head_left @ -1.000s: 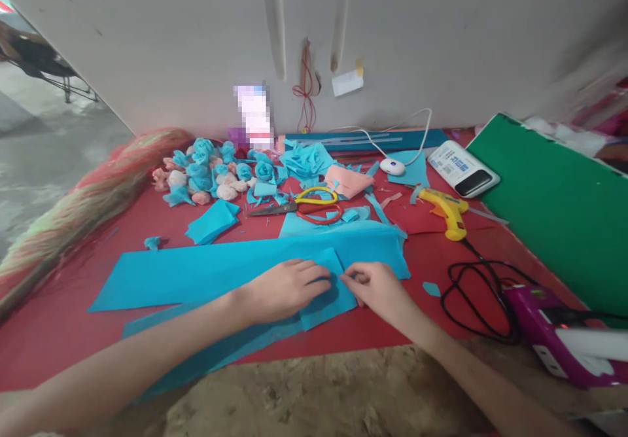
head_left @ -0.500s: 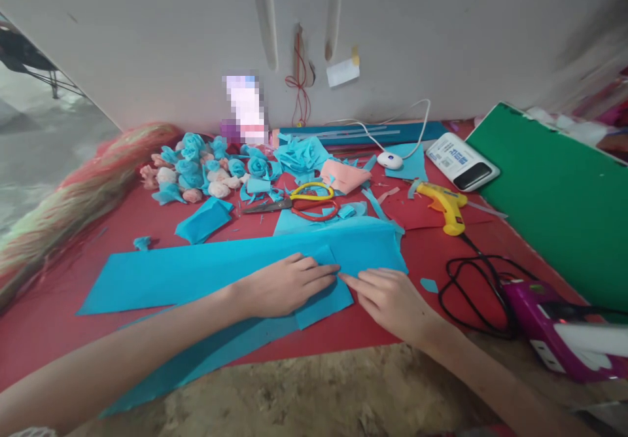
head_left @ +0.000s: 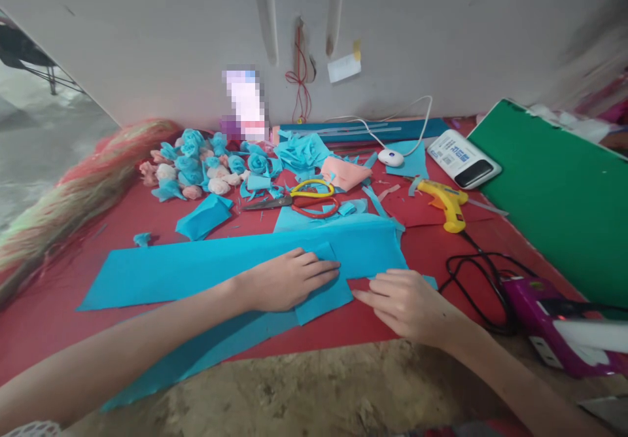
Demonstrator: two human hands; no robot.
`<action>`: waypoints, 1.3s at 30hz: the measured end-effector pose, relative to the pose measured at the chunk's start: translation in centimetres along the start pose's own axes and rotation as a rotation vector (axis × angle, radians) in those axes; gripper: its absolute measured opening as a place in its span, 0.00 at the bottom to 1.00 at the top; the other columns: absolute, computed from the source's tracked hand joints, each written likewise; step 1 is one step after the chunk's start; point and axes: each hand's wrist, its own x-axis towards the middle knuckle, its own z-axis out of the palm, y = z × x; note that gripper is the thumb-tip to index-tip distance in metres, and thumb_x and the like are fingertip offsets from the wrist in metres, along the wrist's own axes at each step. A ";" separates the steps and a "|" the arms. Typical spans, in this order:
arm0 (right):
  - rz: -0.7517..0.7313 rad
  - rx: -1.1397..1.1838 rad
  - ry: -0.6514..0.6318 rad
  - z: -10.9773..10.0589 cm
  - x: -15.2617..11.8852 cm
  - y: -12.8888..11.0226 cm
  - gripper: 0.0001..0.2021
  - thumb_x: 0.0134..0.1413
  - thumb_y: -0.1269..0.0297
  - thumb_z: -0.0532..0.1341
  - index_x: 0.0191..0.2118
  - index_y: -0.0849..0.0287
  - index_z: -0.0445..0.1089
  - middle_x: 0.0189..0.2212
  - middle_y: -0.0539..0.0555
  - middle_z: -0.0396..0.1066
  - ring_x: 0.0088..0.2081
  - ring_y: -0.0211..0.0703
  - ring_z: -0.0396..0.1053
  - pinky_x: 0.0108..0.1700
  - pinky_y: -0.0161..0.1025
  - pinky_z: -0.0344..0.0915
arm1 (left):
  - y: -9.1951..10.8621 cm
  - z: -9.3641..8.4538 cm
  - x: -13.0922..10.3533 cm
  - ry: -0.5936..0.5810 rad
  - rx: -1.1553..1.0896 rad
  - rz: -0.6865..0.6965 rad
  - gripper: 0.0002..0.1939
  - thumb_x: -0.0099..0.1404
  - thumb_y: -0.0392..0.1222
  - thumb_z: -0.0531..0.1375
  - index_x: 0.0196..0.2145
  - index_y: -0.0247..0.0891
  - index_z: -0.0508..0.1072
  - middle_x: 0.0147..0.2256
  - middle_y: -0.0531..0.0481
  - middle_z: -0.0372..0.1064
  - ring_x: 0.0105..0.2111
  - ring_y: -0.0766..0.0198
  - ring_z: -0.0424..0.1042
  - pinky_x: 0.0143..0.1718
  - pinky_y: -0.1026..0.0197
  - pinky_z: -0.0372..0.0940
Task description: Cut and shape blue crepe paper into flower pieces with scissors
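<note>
My left hand [head_left: 294,279] lies palm down with fingers stretched out, pressing on a folded piece of blue crepe paper [head_left: 321,303]. By that piece's right edge is my right hand [head_left: 400,303], its fingers loosely bent, fingertips low over the red surface and nothing visible in them. A long blue crepe paper strip [head_left: 161,270] runs behind both hands. Under my left forearm, another blue sheet [head_left: 196,355] reaches toward the front edge. Scissors [head_left: 299,200] with one yellow and one red handle rest beyond the strip.
Blue and pink paper flowers [head_left: 191,169] are heaped at the back left. A yellow glue gun [head_left: 444,201] lies at the right, its cord leading toward a purple power strip [head_left: 554,326]. A white device [head_left: 461,159] touches a green board [head_left: 554,195]. A phone [head_left: 246,106] leans against the wall.
My right hand has shifted right and slightly down, away from my left fingertips, and now partly covers a small blue scrap. My left hand stays on the folded paper.
</note>
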 end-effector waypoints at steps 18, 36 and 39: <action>0.135 0.083 -0.076 0.3 -0.2 -0.6 0.19 0.50 0.77 0.50 0.48 0.63 0.67 0.22 0.51 0.69 0.25 0.38 0.66 0.27 0.37 0.55 | -0.1 -0.5 0.2 -0.017 0.063 0.080 0.21 0.64 0.37 0.48 0.55 0.46 0.58 0.59 0.51 0.51 0.41 0.59 0.64 0.35 0.58 0.56; 0.371 0.179 -0.001 0.5 0.9 -1.0 0.16 0.51 0.75 0.51 0.42 0.59 0.71 0.30 0.51 0.74 0.30 0.37 0.71 0.31 0.34 0.64 | -2.6 -0.6 0.4 0.088 -0.187 -0.280 0.26 0.62 0.46 0.53 0.55 0.33 0.56 0.52 0.41 0.62 0.50 0.54 0.60 0.49 0.54 0.56; 0.582 0.176 0.057 0.6 2.2 -1.1 0.13 0.55 0.69 0.51 0.43 0.62 0.69 0.34 0.55 0.73 0.33 0.42 0.71 0.31 0.36 0.65 | -2.9 -0.7 0.8 0.087 -0.241 -0.259 0.26 0.60 0.44 0.56 0.54 0.34 0.58 0.51 0.42 0.62 0.50 0.54 0.60 0.49 0.55 0.58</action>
